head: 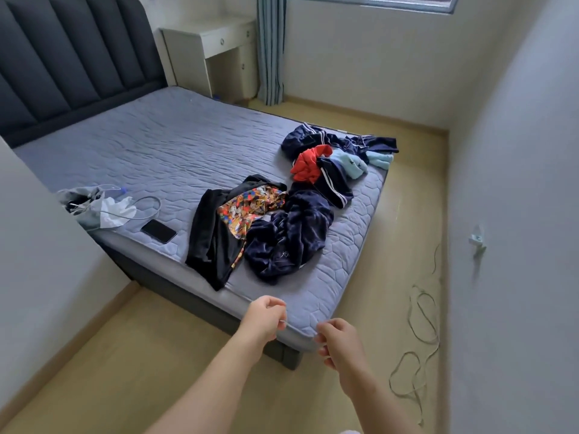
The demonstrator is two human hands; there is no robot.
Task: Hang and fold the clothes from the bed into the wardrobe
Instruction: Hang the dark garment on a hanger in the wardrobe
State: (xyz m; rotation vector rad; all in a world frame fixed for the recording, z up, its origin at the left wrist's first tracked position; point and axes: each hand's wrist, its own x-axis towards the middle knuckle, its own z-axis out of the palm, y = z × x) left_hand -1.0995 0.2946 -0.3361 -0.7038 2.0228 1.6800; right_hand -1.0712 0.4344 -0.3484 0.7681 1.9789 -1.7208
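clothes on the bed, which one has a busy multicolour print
The orange floral-print garment, lying between the plain black garment and the crumpled navy velvet garment; every other piece is plain or only striped.

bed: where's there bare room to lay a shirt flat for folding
Widest free patch: the mattress between the headboard and the clothes pile. A smaller bare strip lies at the foot corner, between the navy garment and the mattress edge. Crowded: the right foot side under the pile, and the left edge with the phone, cable and bag.
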